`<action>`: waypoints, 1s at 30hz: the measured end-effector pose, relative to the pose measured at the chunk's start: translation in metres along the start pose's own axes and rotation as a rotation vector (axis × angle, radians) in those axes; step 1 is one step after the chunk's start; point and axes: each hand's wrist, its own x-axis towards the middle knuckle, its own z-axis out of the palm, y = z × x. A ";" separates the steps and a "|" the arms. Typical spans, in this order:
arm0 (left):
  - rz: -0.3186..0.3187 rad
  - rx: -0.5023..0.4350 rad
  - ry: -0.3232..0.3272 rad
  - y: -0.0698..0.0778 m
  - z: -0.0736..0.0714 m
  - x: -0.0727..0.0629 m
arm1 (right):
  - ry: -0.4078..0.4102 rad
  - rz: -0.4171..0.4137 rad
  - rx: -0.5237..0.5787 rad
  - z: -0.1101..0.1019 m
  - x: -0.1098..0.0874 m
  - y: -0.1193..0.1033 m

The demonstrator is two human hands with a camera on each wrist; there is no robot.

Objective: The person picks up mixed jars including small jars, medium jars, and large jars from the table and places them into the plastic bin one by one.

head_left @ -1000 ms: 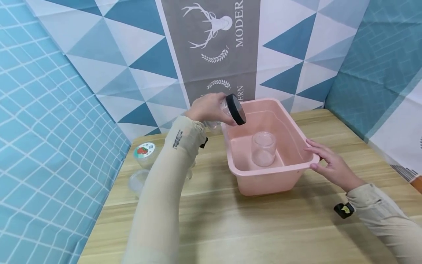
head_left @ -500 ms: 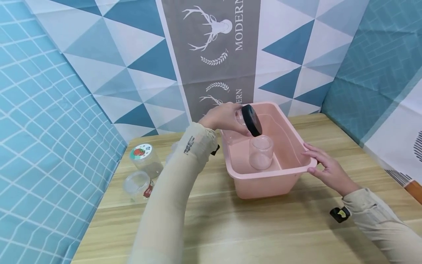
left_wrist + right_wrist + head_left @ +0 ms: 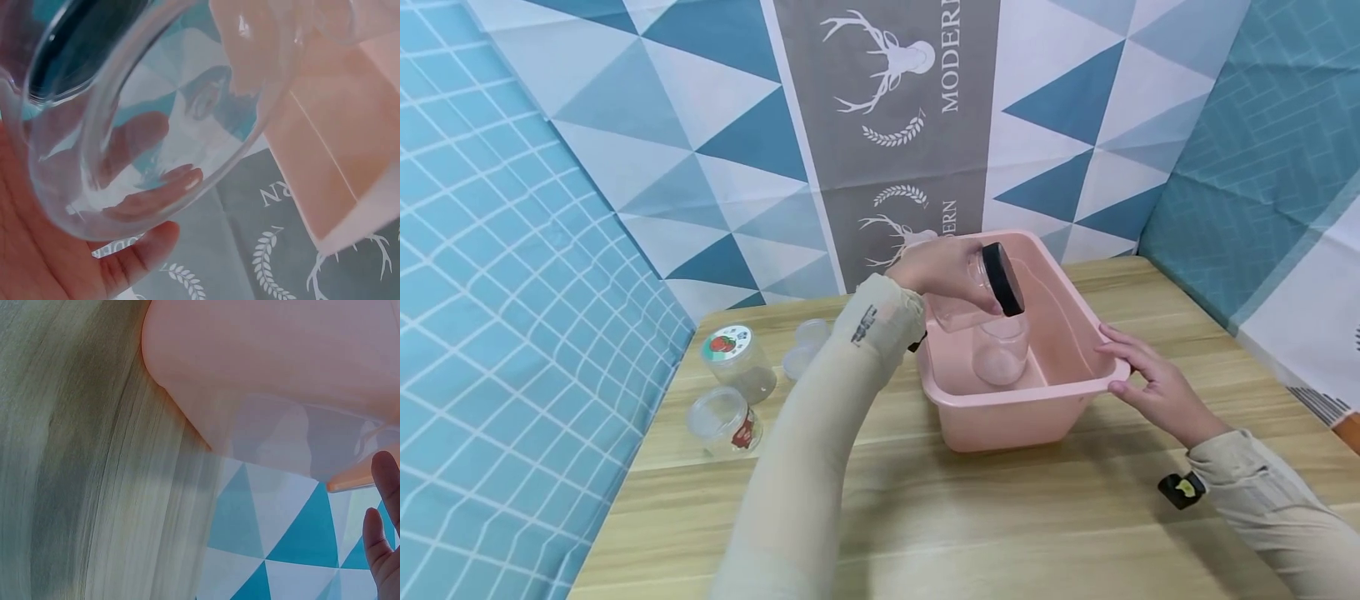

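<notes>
My left hand (image 3: 942, 271) grips a clear jar with a black lid (image 3: 1003, 279), tilted on its side above the pink basin (image 3: 1000, 398). Seen from the left wrist, fingers and thumb wrap the clear jar body (image 3: 187, 119), and the dark lid shows at upper left. Inside the basin, a clear jar (image 3: 1000, 358) stands on the bottom, partly behind the held one. My right hand (image 3: 1161, 387) holds the basin's rim at its near right corner, fingers over the edge and thumb outside. In the right wrist view, only some fingertips (image 3: 385, 481) show at the right edge.
Left of my left arm stand a clear jar with a tomato-printed lid (image 3: 737, 367) and a clear container with a red label (image 3: 722, 423). Small clear cups (image 3: 808, 346) sit behind the forearm. A patterned cloth wall (image 3: 700, 167) closes the table's back.
My left hand has moved right and slightly down, bringing the black-lidded jar over the basin. The right hand keeps its place on the rim.
</notes>
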 end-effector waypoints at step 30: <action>-0.040 -0.139 -0.117 0.014 0.030 0.026 | 0.006 0.012 -0.001 0.002 0.001 0.003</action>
